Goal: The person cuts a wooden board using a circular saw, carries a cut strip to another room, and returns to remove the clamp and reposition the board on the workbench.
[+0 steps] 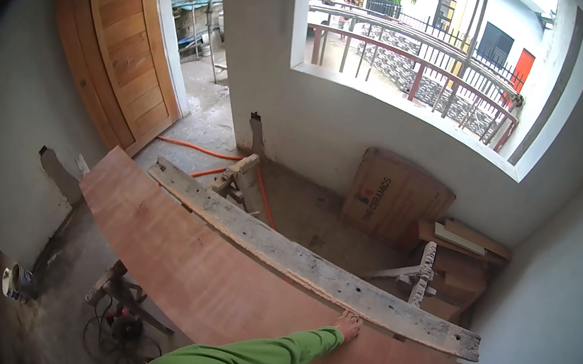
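Observation:
A long reddish-brown plywood sheet [172, 247] lies across supports in front of me. Along its far edge runs a weathered, grey wooden plank [311, 254] with holes and a rough, pale near edge. My left hand [348, 325], at the end of a green sleeve, reaches over the sheet to its far edge beside the plank. The fingers are bent and closed at that edge; their tips are partly hidden. My right hand is out of view.
Wooden sawhorses [425, 269] support the boards. A corded power tool [125, 324] lies on the floor at lower left. An orange hose [200, 149] runs beyond the plank. A cardboard sheet [396, 196] leans under the window; a wooden door [122, 42] stands at left.

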Motion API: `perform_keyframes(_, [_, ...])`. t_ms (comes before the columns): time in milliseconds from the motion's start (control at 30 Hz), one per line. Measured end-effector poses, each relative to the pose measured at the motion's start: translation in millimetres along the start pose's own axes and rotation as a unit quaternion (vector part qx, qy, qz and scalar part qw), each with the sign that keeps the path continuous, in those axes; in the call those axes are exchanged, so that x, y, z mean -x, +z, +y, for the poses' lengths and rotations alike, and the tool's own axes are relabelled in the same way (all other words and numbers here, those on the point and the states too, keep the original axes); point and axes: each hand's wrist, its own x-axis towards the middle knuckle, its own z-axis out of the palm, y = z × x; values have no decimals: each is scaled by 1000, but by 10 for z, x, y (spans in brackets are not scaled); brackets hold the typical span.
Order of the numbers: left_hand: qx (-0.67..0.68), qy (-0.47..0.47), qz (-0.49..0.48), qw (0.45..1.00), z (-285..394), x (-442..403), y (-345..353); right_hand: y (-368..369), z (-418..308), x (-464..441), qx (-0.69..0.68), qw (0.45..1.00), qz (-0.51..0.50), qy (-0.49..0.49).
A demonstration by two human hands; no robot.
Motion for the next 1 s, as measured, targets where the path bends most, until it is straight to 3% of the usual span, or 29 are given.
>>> perform_keyframes(67, [-152,38,138,978,13,299,23,9,15,63,-27,999,-12,-12])
perform_keyframes(200, [-103,62,120,985,-394,1302,-10,56,77,175,-87,995,-43,-23])
perform_keyframes(267, [-63,64,176,980,-802,1867,131,34,182,177,-125,989,-72,-13])
perform_keyframes(300, [-80,52,181,979,-1037,2160,182,-7,328,-24,-157,975,-156,0])
perform_keyframes(333, [-88,35,179,979,-1260,2514,239,-34,459,-86,-133,979,-157,-10])
perform_keyframes(367, [-72,31,242,967,-1444,2982,237,13,522,-222,-59,991,-124,2])
perform_keyframes(433, [-65,-20,259,963,-1811,3904,189,111,815,-661,-30,962,-267,-47])
perform_keyframes(467, [-30,-63,267,961,-2045,4354,251,166,932,-703,-12,962,-271,-26])
perform_keyframes(500, [-89,-78,343,932,-2240,4801,415,228,1040,-702,6,961,-276,-5])
perform_keyframes(533, [-53,-134,322,936,-2376,5255,409,294,1146,-690,24,959,-281,16])
perform_keyframes(567, [-53,-201,317,926,-2540,5642,530,276,1040,388,42,952,-302,-19])
perform_keyframes(633, [-19,-305,288,907,-2689,6433,871,340,1343,115,114,906,-407,-27])
perform_keyframes(667, [12,-341,276,899,-2786,6769,1000,321,1361,694,118,905,-410,-1])
perform_keyframes(733, [75,-401,246,879,-3064,7407,1637,274,1575,1250,238,861,-445,-68])
perform_keyframes(767, [113,-445,182,869,-3081,7699,1881,234,1664,1388,298,831,-463,-79])
perform_keyframes(833, [174,-532,40,828,-3059,8232,2409,121,1848,1559,325,825,-453,-95])
perform_keyframes(933, [274,-532,-122,792,-3047,8883,3331,-158,1908,1495,382,811,-418,-148])
perform_keyframes(1000, [272,-552,-89,783,-2767,9138,3665,-403,1975,1216,409,813,-374,-179])
